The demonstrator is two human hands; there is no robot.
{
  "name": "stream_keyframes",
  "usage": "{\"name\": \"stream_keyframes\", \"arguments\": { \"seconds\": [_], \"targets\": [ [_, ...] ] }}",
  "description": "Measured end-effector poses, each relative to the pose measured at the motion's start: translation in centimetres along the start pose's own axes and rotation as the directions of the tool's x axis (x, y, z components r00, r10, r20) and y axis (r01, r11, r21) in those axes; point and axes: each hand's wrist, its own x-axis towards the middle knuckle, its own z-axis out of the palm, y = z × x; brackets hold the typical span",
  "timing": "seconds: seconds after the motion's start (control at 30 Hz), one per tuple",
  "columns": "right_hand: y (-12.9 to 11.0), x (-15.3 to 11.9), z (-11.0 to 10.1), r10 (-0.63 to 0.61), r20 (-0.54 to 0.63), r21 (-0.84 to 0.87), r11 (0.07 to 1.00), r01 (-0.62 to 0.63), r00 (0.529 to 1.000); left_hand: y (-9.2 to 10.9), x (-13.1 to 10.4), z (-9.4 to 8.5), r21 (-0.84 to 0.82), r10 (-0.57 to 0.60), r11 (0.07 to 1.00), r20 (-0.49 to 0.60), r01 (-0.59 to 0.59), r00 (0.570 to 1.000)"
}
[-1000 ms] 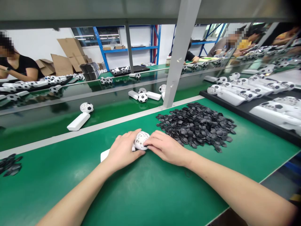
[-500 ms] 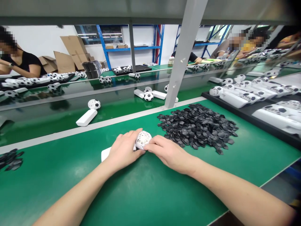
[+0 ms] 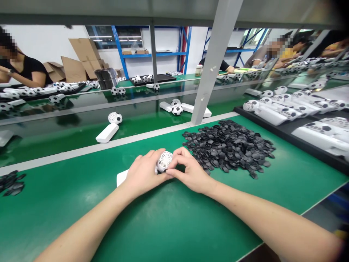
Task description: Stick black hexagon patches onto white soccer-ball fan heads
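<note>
While the left hand (image 3: 144,171) curls round a white latticed football (image 3: 164,160), fingers behind and thumb in front, the right hand (image 3: 194,174) brings thumb and forefinger together at the ball's lower right; whether a piece is pinched there I cannot tell. The football is held on or just above the green workbench (image 3: 152,225), somewhat in from its far edge, and a white handle (image 3: 121,177) shows left of the left hand. A heap of black pentagonal pieces (image 3: 231,149) lies near the right hand, close to that edge. Toward the workbench's right end, a black tray (image 3: 275,130) carries white football-headed units (image 3: 291,111).
</note>
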Motion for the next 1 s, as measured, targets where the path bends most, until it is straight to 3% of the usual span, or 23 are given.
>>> {"name": "stream_keyframes", "arguments": {
  "seconds": [0.13, 0.33, 0.67, 0.8, 0.87, 0.9, 1.0],
  "targets": [
    [0.1, 0.0, 0.2, 0.079, -0.031, 0.002, 0.997, -0.079, 0.996, 0.0, 0.1, -0.2, -0.045, -0.009, 0.999, 0.003, 0.01, 1.0],
    [0.3, 0.2, -0.1, 0.201, 0.125, 0.165, 0.962, -0.22, 0.972, 0.4, 0.2, -0.6, -0.13, -0.063, 0.989, 0.014, 0.064, 0.998],
    [0.1, 0.1, 0.1, 0.111, 0.077, -0.002, 0.994, -0.111, 0.991, 0.5, 0.0, -0.8, -0.13, -0.062, 0.989, 0.034, 0.066, 0.998],
    [0.9, 1.1, -1.1, 0.114, 0.116, -0.004, 0.993, -0.114, 0.987, 0.7, -0.2, -0.7, -0.086, -0.029, 0.996, 0.029, 0.032, 0.999],
    [2.0, 1.9, -2.3, 0.142, 0.051, -0.126, 0.983, -0.135, 0.989, 1.0, -0.4, -0.5, -0.032, -0.013, 0.999, 0.016, 0.013, 1.0],
    [2.5, 2.3, -3.0, 0.158, -0.019, -0.266, 0.951, -0.158, 0.987, 1.1, -0.5, -0.5, -0.006, -0.006, 1.0, 0.01, 0.006, 1.0],
    [3.7, 2.9, -4.6, 0.217, -0.153, -0.669, 0.696, -0.262, 0.964, 1.2, -0.5, -0.3, 0.033, 0.006, 0.999, 0.012, -0.006, 1.0]
  ]
}}
